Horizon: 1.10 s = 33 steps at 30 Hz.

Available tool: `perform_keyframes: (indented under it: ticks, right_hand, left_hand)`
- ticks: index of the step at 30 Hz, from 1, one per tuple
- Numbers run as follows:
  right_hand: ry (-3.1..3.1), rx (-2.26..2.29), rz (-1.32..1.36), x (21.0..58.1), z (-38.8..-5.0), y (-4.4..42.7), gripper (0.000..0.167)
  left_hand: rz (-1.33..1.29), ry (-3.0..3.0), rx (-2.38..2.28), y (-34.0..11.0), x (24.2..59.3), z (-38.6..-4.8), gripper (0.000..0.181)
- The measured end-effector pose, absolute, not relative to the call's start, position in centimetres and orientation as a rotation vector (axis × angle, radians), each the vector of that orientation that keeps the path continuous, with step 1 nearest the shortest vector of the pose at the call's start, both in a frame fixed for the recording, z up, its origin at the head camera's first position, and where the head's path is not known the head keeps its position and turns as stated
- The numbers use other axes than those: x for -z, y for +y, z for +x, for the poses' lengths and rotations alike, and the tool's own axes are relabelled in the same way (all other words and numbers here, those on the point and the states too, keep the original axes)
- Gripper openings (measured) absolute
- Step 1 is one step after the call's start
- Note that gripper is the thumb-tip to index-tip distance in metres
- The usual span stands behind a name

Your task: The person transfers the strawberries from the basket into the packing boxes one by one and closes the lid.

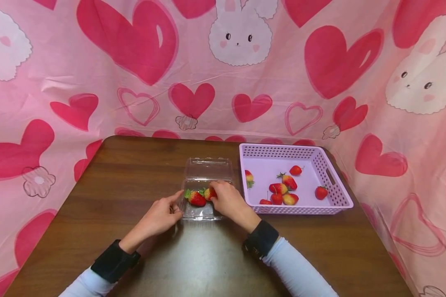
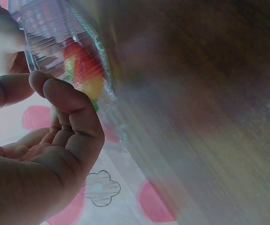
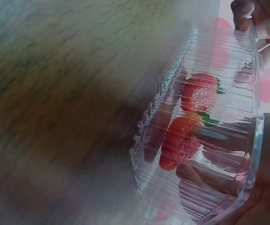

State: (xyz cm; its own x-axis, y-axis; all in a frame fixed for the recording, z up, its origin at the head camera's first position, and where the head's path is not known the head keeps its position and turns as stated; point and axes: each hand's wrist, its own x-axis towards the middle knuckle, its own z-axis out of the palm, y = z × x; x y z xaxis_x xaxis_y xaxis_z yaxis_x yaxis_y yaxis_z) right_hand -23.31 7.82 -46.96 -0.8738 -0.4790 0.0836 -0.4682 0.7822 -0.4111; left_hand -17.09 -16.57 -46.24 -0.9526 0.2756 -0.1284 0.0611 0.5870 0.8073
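Note:
A clear plastic container [image 1: 202,216] lies with its lid [image 1: 208,168] folded back. My left hand [image 1: 160,214] pinches its left rim between thumb and fingertips; in the left wrist view the hand [image 2: 59,136] shows other fingers curled beneath. Inside, my right hand [image 1: 228,202] holds a strawberry [image 1: 209,194] close beside another strawberry [image 1: 197,199] with a green leaf end. Through the ribbed wall [image 3: 258,140], the right wrist view shows right-hand fingers [image 3: 203,176] around the lower strawberry [image 3: 178,143], with the other strawberry [image 3: 199,93] above.
To the right of the container stands a purple basket [image 1: 297,209] with several strawberries [image 1: 290,199] and small red fruits [image 1: 295,170] in it. Both are on a brown wooden table [image 1: 134,165]. A pink cloth [image 1: 245,82] with hearts and rabbits hangs behind and at the sides.

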Motion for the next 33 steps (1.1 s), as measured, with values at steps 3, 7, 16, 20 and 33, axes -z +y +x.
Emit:
perform_keyframes:
  ticks: [3, 7, 16, 20, 33]
  right_hand:
    - [2.950, 0.678, -0.774, 46.9, -23.3, 7.8, 0.037]
    - [2.959, 0.694, -0.757, 46.6, -23.2, 7.9, 0.036]
    - [2.949, 0.785, -0.722, 45.2, -22.5, 8.4, 0.034]
    - [2.940, 0.798, -0.723, 44.7, -22.2, 8.8, 0.036]
    - [3.002, 0.746, -0.713, 43.8, -22.0, 10.8, 0.034]
  left_hand:
    - [0.279, 2.579, -1.302, -16.6, 46.2, -17.1, 0.067]
    - [0.275, 2.579, -1.300, -16.5, 46.2, -17.1, 0.067]
    - [0.268, 2.587, -1.291, -16.5, 46.2, -17.1, 0.067]
    - [0.268, 2.590, -1.284, -16.5, 46.2, -17.1, 0.068]
    - [0.263, 2.583, -1.290, -16.5, 46.2, -17.1, 0.067]
